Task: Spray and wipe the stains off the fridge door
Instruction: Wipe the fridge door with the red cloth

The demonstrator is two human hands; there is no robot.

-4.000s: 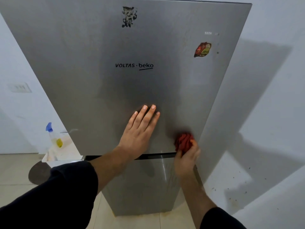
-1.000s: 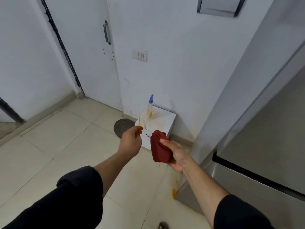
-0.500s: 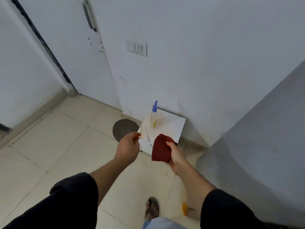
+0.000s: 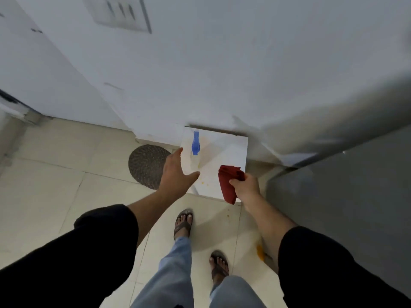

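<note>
A clear spray bottle with a blue nozzle [image 4: 195, 144] stands on a low white box [image 4: 231, 152] against the wall. My left hand [image 4: 178, 172] hovers just left of the bottle, fingers and thumb spread, holding nothing. My right hand [image 4: 245, 185] grips a folded red cloth [image 4: 229, 183] over the box's near right corner. The grey fridge [image 4: 347, 196] fills the right edge; only its side and lower part show, and the door stains are out of view.
A round dark drain cover [image 4: 148, 165] lies in the tiled floor left of the box. My sandalled feet [image 4: 201, 241] stand just before the box. An orange spot [image 4: 260, 252] marks the floor by the fridge base. A switch plate [image 4: 121, 14] is on the wall above.
I turned away from the fridge door and stepped up to the white box. My left hand has opened and reached to the spray bottle; the right still holds the cloth.
</note>
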